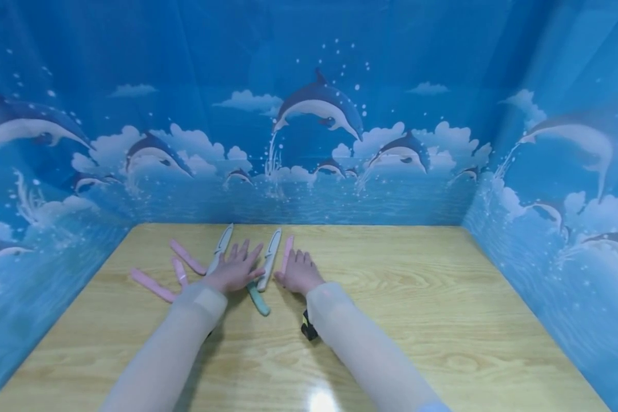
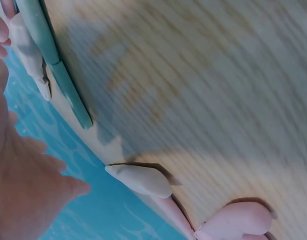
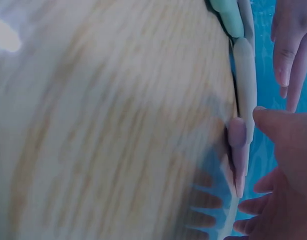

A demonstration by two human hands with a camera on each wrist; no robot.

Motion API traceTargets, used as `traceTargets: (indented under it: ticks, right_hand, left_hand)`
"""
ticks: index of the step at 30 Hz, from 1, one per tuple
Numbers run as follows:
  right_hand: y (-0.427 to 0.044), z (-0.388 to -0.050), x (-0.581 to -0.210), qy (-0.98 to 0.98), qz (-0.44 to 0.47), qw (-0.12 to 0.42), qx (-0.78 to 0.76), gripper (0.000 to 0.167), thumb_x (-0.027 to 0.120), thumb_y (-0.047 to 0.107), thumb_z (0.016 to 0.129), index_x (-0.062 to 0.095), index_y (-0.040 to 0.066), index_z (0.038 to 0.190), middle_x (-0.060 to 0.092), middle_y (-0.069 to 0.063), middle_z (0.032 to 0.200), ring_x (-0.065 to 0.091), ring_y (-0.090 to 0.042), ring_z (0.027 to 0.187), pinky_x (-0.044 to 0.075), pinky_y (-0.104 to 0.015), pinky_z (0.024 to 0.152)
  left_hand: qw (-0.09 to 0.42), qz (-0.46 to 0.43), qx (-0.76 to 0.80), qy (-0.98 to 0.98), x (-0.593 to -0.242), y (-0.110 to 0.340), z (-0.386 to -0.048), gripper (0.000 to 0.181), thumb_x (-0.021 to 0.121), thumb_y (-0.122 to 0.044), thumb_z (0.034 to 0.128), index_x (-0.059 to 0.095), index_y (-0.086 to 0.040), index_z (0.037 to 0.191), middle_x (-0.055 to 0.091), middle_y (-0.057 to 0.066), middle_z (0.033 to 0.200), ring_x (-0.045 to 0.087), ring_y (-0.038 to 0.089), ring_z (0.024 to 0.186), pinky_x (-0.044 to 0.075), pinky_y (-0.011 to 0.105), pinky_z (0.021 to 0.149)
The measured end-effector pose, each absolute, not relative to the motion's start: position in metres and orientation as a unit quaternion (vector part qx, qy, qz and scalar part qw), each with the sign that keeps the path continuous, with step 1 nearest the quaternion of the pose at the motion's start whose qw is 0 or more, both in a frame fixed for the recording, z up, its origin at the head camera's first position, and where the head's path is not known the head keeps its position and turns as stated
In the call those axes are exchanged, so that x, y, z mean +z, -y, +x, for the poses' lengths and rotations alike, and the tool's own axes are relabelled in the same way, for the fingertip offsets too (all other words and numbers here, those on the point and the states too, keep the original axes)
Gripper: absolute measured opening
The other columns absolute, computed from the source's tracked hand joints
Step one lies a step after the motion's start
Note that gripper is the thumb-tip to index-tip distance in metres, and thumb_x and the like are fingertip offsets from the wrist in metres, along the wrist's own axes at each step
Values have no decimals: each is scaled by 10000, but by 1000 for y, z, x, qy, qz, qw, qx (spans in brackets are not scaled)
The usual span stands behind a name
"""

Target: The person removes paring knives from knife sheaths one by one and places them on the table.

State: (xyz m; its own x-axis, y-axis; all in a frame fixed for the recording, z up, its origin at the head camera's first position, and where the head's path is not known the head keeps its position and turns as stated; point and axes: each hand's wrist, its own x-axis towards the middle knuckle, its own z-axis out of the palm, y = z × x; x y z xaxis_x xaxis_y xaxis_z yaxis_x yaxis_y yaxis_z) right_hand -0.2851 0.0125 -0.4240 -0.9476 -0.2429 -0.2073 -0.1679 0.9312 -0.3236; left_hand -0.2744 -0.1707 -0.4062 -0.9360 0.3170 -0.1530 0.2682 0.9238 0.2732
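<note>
In the head view my left hand (image 1: pixel 235 269) spreads its fingers beside a white knife (image 1: pixel 224 243), palm down and holding nothing. A green handle (image 1: pixel 258 298) shows by its thumb. Another white knife (image 1: pixel 270 257) lies between the hands. My right hand (image 1: pixel 300 272), fingers extended, is over the near part of a pink knife-like piece (image 1: pixel 287 252); contact cannot be told. The left wrist view shows the left hand (image 2: pixel 28 170) apart from the green piece (image 2: pixel 53 62). In the right wrist view the right hand (image 3: pixel 288 175) is beside the pink piece (image 3: pixel 238 150), not gripping it.
Several pink pieces (image 1: pixel 187 256) lie left of the left hand on the wood-patterned table (image 1: pixel 417 309). A small black object (image 1: pixel 308 327) is under the right wrist. Blue dolphin-print curtains (image 1: pixel 314 194) stand behind the table and along both sides.
</note>
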Motion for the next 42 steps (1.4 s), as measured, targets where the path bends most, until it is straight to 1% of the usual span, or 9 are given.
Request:
traceTargets:
  ticks: [15, 19, 23, 28, 30, 35, 36, 38, 42]
  right_hand:
    - [-15, -283, -428, -979, -117, 119, -118, 737, 480, 427, 996, 212, -34, 1504, 194, -227, 1577, 165, -372, 1472, 170, -429, 1200]
    - [-17, -284, -428, -982, -125, 93, -109, 689, 510, 418, 985, 322, -47, 1457, 304, -225, 1530, 278, -369, 1430, 234, -427, 1182]
    - [-17, -288, -428, -986, -134, 49, -85, 544, 559, 363, 971, 493, -42, 1328, 505, -204, 1325, 487, -322, 1219, 429, -403, 1039]
    - [-18, -294, -427, -987, -123, 29, -99, 378, 533, 194, 978, 553, -35, 1279, 540, -194, 1183, 524, -277, 1037, 524, -374, 860]
    - [-19, -296, -427, -986, -120, 36, -111, 412, 484, 121, 988, 480, 9, 1385, 531, -221, 1216, 524, -295, 1069, 526, -386, 870]
    - [-24, -297, -426, -985, -116, 55, -116, 686, 388, 18, 1008, 94, 309, 1556, 517, -267, 1281, 513, -356, 1171, 521, -428, 903]
    - [-25, -297, -427, -985, -113, 55, -119, 676, 380, 16, 1010, 104, 304, 1556, 513, -268, 1297, 507, -361, 1189, 516, -432, 919]
    - [-27, -298, -429, -985, -108, 47, -123, 544, 392, 23, 1005, 294, 170, 1520, 535, -250, 1259, 523, -350, 1157, 520, -428, 908]
    - [-30, -300, -432, -986, -95, 31, -131, 276, 437, 33, 984, 577, -60, 1202, 564, -205, 1163, 545, -315, 1063, 532, -414, 865]
  left_hand:
    - [116, 146, 125, -974, -408, 163, -270, 701, 421, -424, 1023, 82, -126, 1559, -23, 281, 1585, -25, 544, 1425, 28, 738, 1081]
    - [114, 141, 117, -976, -409, 162, -270, 689, 413, -428, 1025, 94, -133, 1559, -12, 280, 1586, -7, 545, 1424, 35, 739, 1081]
    - [118, 140, 115, -976, -408, 161, -271, 678, 398, -434, 1028, 96, -140, 1560, -12, 271, 1590, -5, 537, 1429, 32, 733, 1086]
    - [125, 148, 130, -972, -403, 158, -270, 670, 391, -417, 1033, 80, -146, 1561, -36, 262, 1592, -19, 527, 1432, 19, 717, 1099]
    - [125, 150, 134, -972, -402, 157, -270, 667, 391, -407, 1035, 73, -146, 1561, -41, 262, 1591, -19, 527, 1432, 22, 715, 1101]
    - [121, 147, 128, -973, -403, 155, -272, 666, 391, -407, 1035, 68, -156, 1562, -35, 257, 1594, -18, 522, 1436, 31, 713, 1103]
    - [121, 147, 128, -973, -403, 155, -273, 663, 389, -406, 1036, 70, -158, 1562, -34, 258, 1593, -18, 523, 1436, 32, 714, 1102]
    - [122, 146, 128, -973, -404, 156, -273, 661, 385, -408, 1037, 71, -160, 1563, -34, 258, 1593, -19, 525, 1434, 33, 715, 1100]
    - [131, 140, 140, -971, -403, 157, -274, 660, 370, -413, 1041, 62, -152, 1562, -55, 255, 1593, -46, 520, 1435, 16, 712, 1101]
